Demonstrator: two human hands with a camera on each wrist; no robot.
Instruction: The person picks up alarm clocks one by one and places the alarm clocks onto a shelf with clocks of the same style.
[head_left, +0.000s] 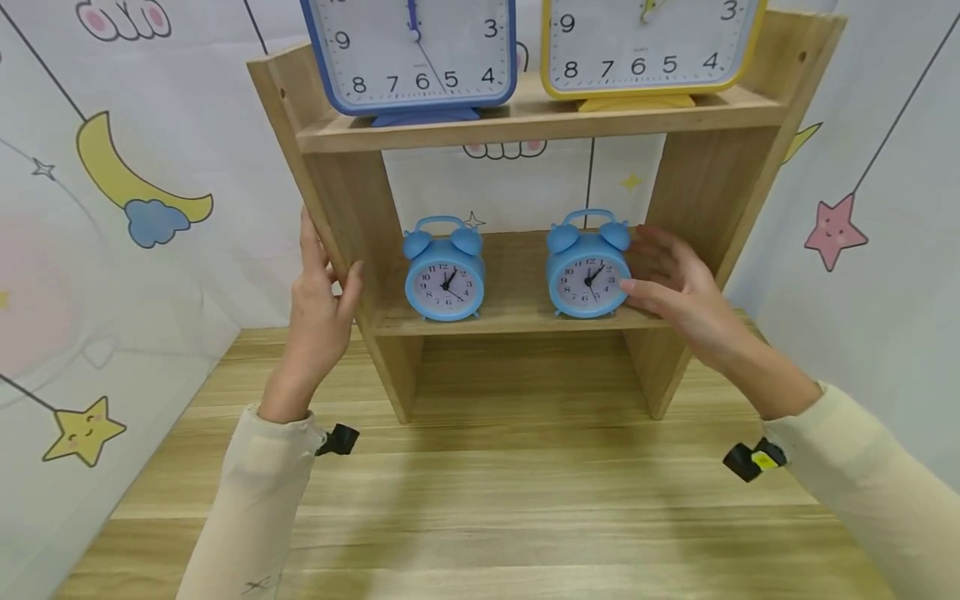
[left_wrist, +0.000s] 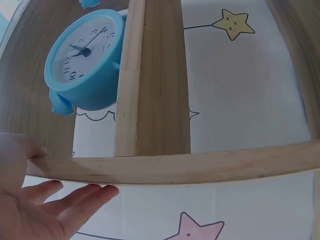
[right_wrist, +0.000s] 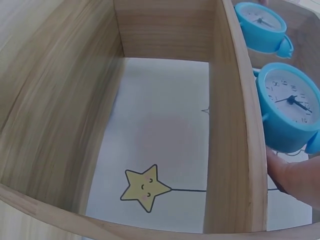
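Two light blue twin-bell alarm clocks stand on the lower board of a wooden shelf (head_left: 525, 125). My left hand (head_left: 318, 300) holds the shelf's left side panel by its front edge. In the left wrist view the fingers (left_wrist: 87, 200) lie along the panel's outer face, the thumb on the inner side. The left alarm clock (head_left: 445, 283) stands upright near that panel, untouched. My right hand (head_left: 678, 283) is at the right alarm clock (head_left: 588, 279), thumb tip on the right rim of its face, fingers reaching behind its side. The fingertips are partly hidden there.
On the top board stand a blue-framed square clock (head_left: 420, 67) and a yellow-framed one (head_left: 645, 67), both cut off by the view's edge. The shelf stands on a wood-grain table (head_left: 525, 500). White cloth with stars and a moon (head_left: 127, 167) hangs around it.
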